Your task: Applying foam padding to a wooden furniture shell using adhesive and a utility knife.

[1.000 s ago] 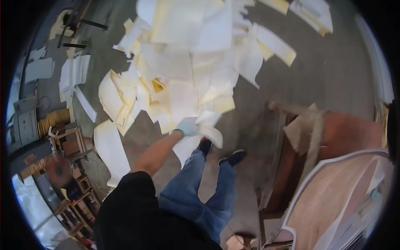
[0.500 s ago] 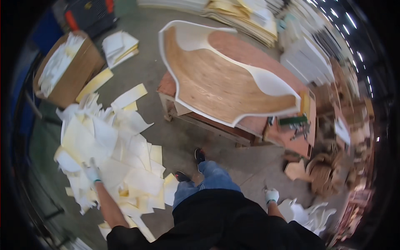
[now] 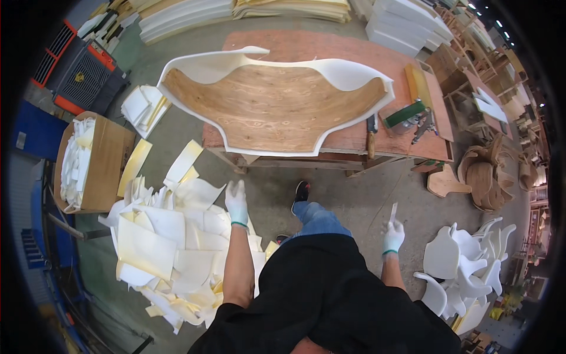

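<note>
My left hand (image 3: 236, 203), in a white glove with a green cuff, is held over the near right side of a pile of white and yellowish foam sheets (image 3: 150, 236). Its fingers point forward, with nothing in them. My right hand (image 3: 393, 236), gloved alike, is closed round a thin, flat, pale blade (image 3: 394, 211) that sticks up from the fingers; any handle is hidden. Ahead, a large curved wooden shell (image 3: 274, 112), edged with white foam, lies on a reddish worktable (image 3: 348, 47). Neither hand touches the shell.
A wooden-handled knife (image 3: 371, 144), green-topped container (image 3: 404, 114), spray gun (image 3: 423, 127) and yellow block (image 3: 417, 85) occupy the table's right side. A cardboard box (image 3: 109, 159) of scraps stands left. White curved pieces (image 3: 466, 259) and wooden shells (image 3: 486, 177) lie right.
My view has turned left and the table is squarer ahead. My left hand has moved right from over the middle of the foam pile. My right hand reaches further forward with the blade.
</note>
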A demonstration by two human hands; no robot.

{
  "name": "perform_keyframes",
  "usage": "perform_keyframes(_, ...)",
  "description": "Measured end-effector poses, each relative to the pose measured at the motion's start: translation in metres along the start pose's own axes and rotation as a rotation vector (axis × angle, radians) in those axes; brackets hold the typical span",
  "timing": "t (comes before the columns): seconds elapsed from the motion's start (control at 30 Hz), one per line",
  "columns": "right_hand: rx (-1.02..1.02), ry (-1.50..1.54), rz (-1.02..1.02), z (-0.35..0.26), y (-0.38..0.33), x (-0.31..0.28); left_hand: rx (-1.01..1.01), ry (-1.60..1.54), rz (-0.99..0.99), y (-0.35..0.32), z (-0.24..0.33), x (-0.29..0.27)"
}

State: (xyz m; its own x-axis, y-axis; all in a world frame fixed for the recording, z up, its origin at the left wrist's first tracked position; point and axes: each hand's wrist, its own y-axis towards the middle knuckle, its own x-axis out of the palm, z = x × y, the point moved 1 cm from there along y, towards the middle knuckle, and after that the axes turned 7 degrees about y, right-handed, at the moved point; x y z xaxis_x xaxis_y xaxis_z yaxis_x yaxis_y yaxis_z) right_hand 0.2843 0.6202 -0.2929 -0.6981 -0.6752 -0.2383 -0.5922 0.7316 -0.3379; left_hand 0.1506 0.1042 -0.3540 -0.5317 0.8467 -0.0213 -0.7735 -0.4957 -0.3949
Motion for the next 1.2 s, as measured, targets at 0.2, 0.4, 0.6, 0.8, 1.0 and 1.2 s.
perform_keyframes(0.2, -0.026, 0.171, -0.176, -0.083, 0.056, 0.121, 0.06, -0.08, 0.111, 0.038, 0.092, -0.026)
perform_keyframes(0.4, 0.12, 0.604, -0.329, -0.139, 0.12, 0.222, 0.124, -0.176, 0.09, 0.089, 0.169, -0.039)
perform_keyframes(0.6, -0.187, 0.52, -0.534, -0.171, 0.173, 0.274, 0.119, -0.462, -0.023, 0.17, 0.25, -0.057)
perform_keyframes(0.8, -0.017, 0.858, -0.547, -0.229, 0.144, 0.312, 0.544, 0.247, -0.345, 0.295, 0.246, -0.071)
perform_keyframes(1.0, -0.079, 0.877, -0.627, -0.257, 0.122, 0.321, 0.125, 0.024, -0.634, 0.378, 0.223, -0.091)
perform_keyframes(1.2, -0.101, 0.88, -0.698, -0.289, 0.107, 0.311, -0.379, -0.257, -0.977, 0.342, 0.245, 0.05)
